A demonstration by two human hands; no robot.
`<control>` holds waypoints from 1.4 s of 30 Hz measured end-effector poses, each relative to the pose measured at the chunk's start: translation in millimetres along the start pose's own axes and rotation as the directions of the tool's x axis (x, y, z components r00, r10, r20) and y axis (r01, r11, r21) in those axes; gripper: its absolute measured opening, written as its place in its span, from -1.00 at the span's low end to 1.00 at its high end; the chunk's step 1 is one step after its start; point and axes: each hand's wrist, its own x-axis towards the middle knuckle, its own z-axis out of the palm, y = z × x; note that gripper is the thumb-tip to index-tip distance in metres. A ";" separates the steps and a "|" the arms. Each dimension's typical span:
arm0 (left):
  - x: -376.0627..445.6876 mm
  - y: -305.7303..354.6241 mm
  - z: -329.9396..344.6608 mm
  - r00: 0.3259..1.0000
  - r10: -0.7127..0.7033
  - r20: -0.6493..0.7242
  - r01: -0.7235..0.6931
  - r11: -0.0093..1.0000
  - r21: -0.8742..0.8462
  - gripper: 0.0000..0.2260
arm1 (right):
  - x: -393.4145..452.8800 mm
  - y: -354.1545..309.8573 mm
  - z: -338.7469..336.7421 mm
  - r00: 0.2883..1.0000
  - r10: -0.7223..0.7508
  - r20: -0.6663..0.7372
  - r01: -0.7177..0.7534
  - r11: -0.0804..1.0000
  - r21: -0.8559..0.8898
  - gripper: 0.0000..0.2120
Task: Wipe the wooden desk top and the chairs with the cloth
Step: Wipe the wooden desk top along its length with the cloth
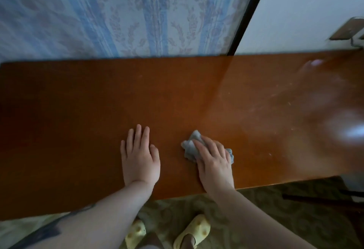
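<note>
The wooden desk top [78,111] is reddish brown and fills the middle of the head view, with pale streaks and glare towards its right end. A crumpled grey cloth [190,146] lies on it near the front edge. My right hand [213,162] presses down on the cloth, fingers over it. My left hand [138,156] rests flat on the bare wood to the left of the cloth, fingers spread slightly, holding nothing. No chair is clearly in view.
Blue striped floral wallpaper [118,12] rises behind the desk, with a dark frame [248,12] and a white door with a metal handle [348,30] at the right. Below the desk edge are patterned carpet [275,205] and yellow slippers [197,229]. A dark bar [315,199] lies low right.
</note>
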 end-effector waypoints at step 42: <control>97.0 -8.4 -19.5 0.998 -0.058 -0.013 0.056 0.986 -0.157 -0.57 | 113.3 -76.4 37.2 0.990 0.143 0.002 -0.143 0.988 0.058 -0.54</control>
